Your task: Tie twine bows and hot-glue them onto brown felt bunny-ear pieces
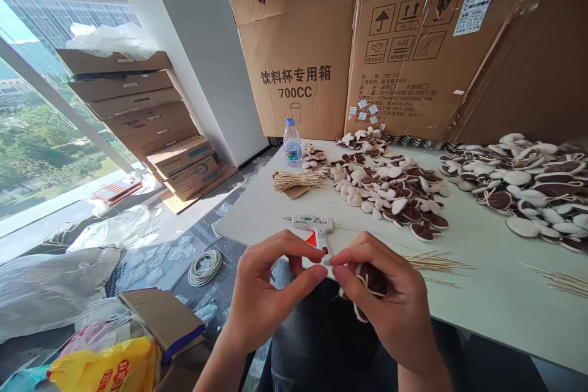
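My right hand [395,294] is closed round a small brown and cream fabric piece [374,282] with a pale cord on it. Its thumb and forefinger meet at the tips, close to my left hand. My left hand [271,282] curls thumb and forefinger together in a pinch; anything between those tips is too small to make out. Just beyond the fingers a white hot glue gun [316,223] with an orange trigger lies on the table, its nozzle to the left. Both hands are over my lap at the table's near edge.
Heaps of brown and cream fabric pieces [386,184] cover the table [487,300]. Thin wooden sticks [434,262] lie right of the hands; a stick bundle [298,181] and a water bottle [292,146] stand farther back. Cardboard boxes [294,43] rise behind. Coiled cable [205,267] lies on the floor.
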Demonstrator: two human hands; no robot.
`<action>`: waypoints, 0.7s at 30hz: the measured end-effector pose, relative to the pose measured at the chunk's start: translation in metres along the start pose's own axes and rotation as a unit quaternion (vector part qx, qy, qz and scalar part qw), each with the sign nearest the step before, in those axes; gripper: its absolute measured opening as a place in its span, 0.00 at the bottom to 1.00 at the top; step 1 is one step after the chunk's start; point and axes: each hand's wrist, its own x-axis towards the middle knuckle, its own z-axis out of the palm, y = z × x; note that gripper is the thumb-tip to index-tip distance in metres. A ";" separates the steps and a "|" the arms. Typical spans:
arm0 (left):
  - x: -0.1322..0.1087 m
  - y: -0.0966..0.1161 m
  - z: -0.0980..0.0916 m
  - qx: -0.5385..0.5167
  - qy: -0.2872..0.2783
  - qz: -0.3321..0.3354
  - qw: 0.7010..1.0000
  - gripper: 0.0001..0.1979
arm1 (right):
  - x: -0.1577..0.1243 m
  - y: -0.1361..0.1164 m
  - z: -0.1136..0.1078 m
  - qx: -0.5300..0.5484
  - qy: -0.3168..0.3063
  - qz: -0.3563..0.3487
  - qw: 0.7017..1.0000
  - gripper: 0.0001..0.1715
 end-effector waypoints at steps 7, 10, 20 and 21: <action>0.000 0.000 0.008 0.132 0.055 0.204 0.968 0.15 | -0.001 0.002 0.000 0.111 -0.019 0.110 0.987 0.06; 0.000 -0.001 0.007 0.200 0.056 0.278 0.938 0.17 | -0.001 0.004 -0.001 0.146 -0.035 0.146 0.978 0.07; -0.004 -0.014 -0.001 0.390 0.065 0.410 0.822 0.07 | -0.002 0.010 0.003 0.216 -0.076 0.226 0.947 0.14; -0.003 -0.015 0.000 0.394 0.083 0.403 0.822 0.07 | -0.001 0.010 0.003 0.222 -0.080 0.233 0.943 0.16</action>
